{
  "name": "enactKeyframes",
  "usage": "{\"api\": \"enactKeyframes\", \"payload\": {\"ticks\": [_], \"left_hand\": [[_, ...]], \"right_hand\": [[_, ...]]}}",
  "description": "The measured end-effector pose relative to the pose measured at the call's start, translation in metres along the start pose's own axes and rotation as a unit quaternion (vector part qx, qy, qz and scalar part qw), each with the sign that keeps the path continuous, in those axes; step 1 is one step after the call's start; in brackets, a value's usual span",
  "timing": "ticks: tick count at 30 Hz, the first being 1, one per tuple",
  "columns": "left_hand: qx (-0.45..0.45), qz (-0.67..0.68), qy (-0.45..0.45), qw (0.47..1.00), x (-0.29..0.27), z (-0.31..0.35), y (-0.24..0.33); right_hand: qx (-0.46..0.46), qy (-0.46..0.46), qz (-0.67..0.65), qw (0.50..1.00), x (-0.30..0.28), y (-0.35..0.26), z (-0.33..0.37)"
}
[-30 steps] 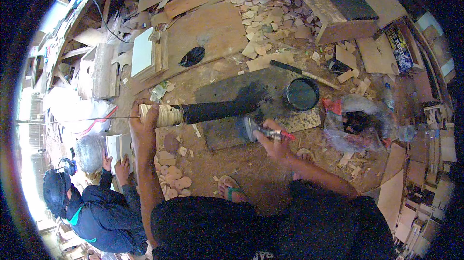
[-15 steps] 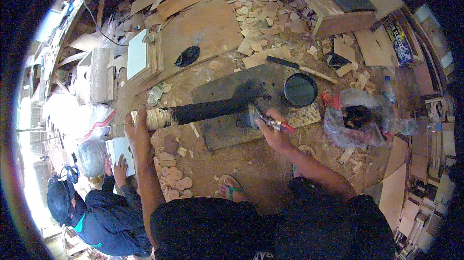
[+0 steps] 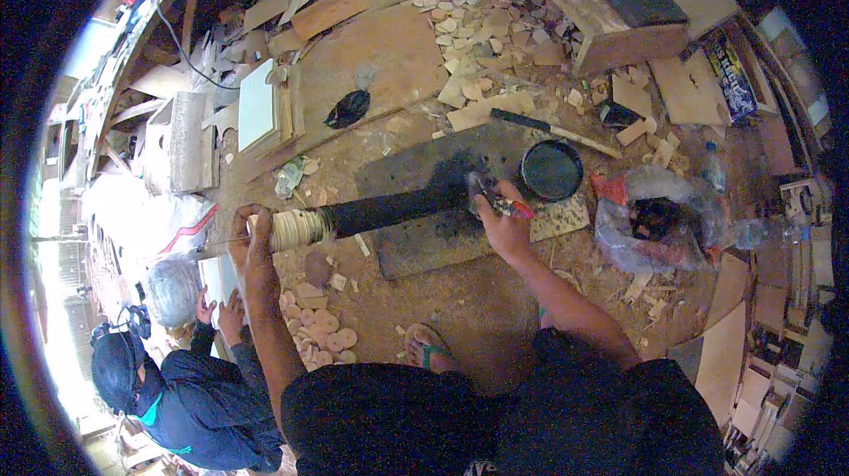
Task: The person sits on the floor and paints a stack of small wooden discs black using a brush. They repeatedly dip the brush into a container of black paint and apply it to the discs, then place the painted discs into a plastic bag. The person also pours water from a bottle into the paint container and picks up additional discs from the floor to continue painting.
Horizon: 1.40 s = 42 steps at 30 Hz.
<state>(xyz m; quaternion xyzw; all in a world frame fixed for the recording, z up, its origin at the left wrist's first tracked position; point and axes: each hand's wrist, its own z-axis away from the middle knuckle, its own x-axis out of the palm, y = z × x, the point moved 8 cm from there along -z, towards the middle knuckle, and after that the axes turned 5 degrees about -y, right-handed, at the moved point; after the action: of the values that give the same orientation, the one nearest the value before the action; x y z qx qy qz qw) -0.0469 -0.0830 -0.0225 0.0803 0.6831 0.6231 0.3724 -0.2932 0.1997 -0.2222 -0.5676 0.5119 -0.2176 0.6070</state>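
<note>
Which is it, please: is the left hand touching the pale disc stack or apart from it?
Touching: the head view shows the left hand curled around the left end of the pale disc stack.

Wide fisheye on the wearer's head, looking down over the left hand (image 3: 252,233) and right hand (image 3: 506,226).
The lens sits above and behind both hands, tilted forward; the dark shirt (image 3: 393,414) is nearest, below them, the forearms rise to them from below, and the floor (image 3: 482,321) spreads around and beyond them.
</note>
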Motion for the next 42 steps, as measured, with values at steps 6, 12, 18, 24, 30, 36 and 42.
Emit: {"api": "enactKeyframes", "payload": {"ticks": [6, 12, 18, 24, 30, 36, 42], "left_hand": [[0.074, 0.202, 0.027, 0.976, 0.012, 0.003, 0.008], [0.086, -0.078, 0.03, 0.993, 0.011, 0.011, 0.045], [0.115, -0.152, 0.009, 0.982, 0.021, 0.013, 0.067], [0.068, -0.114, 0.016, 0.991, 0.028, 0.008, 0.063], [-0.009, -0.157, 0.031, 0.987, 0.012, 0.0, 0.037], [0.008, -0.13, 0.045, 0.99, 0.015, 0.0, 0.033], [-0.047, 0.021, 0.073, 0.996, 0.019, 0.002, 0.015]], "right_hand": [[-0.12, 0.085, 0.083, 0.986, -0.009, -0.001, 0.01], [-0.109, 0.004, 0.049, 0.993, -0.004, -0.014, 0.016], [-0.096, -0.139, -0.131, 0.977, 0.002, -0.111, 0.001], [-0.099, -0.212, -0.281, 0.931, 0.01, -0.157, -0.005], [0.028, -0.057, -0.096, 0.993, 0.011, -0.024, 0.004], [-0.058, -0.119, -0.022, 0.991, 0.012, -0.077, -0.005], [0.02, -0.241, -0.362, 0.9, 0.038, -0.122, -0.011]]}}
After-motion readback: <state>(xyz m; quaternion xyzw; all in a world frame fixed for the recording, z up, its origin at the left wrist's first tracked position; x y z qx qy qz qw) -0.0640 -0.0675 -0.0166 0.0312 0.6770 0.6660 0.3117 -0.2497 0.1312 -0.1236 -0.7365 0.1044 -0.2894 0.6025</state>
